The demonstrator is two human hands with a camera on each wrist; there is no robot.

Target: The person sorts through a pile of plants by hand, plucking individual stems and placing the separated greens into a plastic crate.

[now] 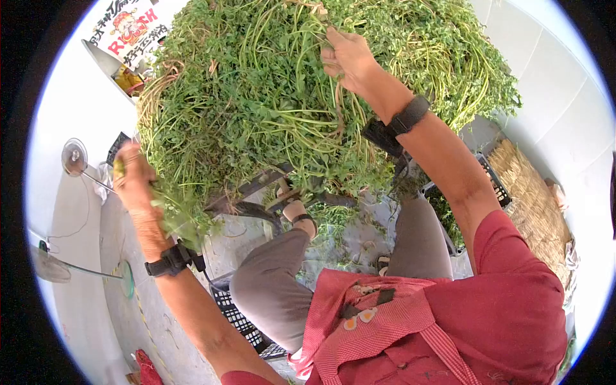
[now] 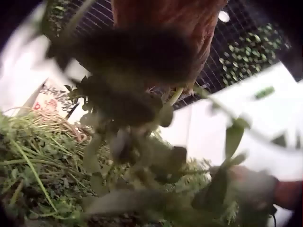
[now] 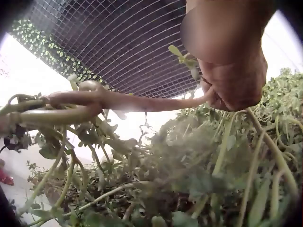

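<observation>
A large heap of leafy green plants [image 1: 244,96] with long pale stems fills the space in front of the person. At the heap's upper part, the right hand [image 1: 350,61] pinches plant stems; the right wrist view shows a thick pinkish stem [image 3: 147,102] running into its curled fingers [image 3: 232,90]. Out at the heap's left edge, the left hand [image 1: 133,176] holds a small bunch of leafy sprigs [image 1: 183,215], which hangs back along the wrist. Blurred leaves [image 2: 232,137] cover much of the left wrist view and hide the left fingertips.
Under the heap shows a dark frame [image 1: 247,186]. A black plastic crate [image 1: 237,314] stands by the left knee, another crate [image 1: 494,179] at the right. A woven straw mat [image 1: 526,199] lies beyond it. A fan [image 1: 75,157] stands at the left, and loose greens litter the floor.
</observation>
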